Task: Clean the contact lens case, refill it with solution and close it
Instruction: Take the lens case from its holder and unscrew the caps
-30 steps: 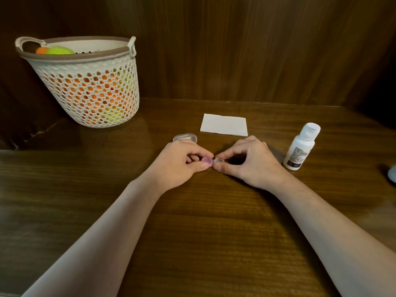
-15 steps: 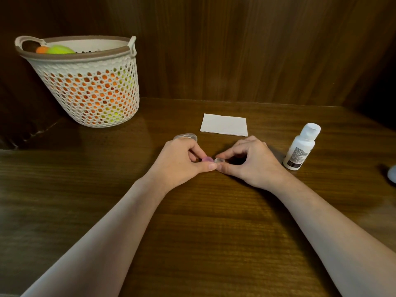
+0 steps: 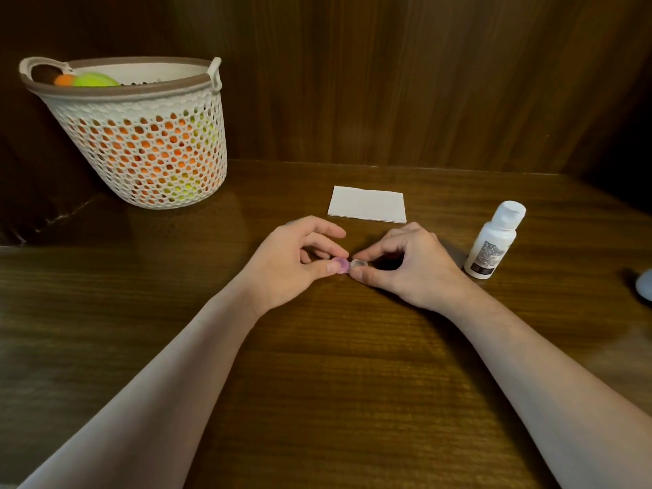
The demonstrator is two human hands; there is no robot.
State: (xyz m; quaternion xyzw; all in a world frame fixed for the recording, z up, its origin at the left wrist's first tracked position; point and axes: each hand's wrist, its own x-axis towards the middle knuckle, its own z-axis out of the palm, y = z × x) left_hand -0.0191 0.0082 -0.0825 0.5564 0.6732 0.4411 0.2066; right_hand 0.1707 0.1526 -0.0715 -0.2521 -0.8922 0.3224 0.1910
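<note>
Head view: a person works a small contact lens case point(image 3: 350, 265) on a dark wooden counter point(image 3: 335, 382), both forearms stretched in from the near edge. The left hand point(image 3: 293, 262) pinches the purple cap point(image 3: 341, 265) between thumb and forefinger, apparently to turn it, while the right hand point(image 3: 405, 266) pinches the clear well point(image 3: 359, 264) beside it, seemingly to steady the case against the twist. Neither grip is slack: each is closed on its own end of the case. Whether the cap is going on or coming off cannot be told.

The case sits low at the counter, between the two hands, its long axis running left to right, purple end toward the left hand, clear end toward the right. Whether it rests on the wood or is lifted just off it is unclear.

Behind the case lies a folded white tissue point(image 3: 367, 204), likely kept near for wiping. To the right of the case stands the white solution bottle point(image 3: 494, 241), cap on, leaning slightly in the wide lens. Far left and behind the case, a mesh basket point(image 3: 141, 142) holds orange and green balls.
</note>
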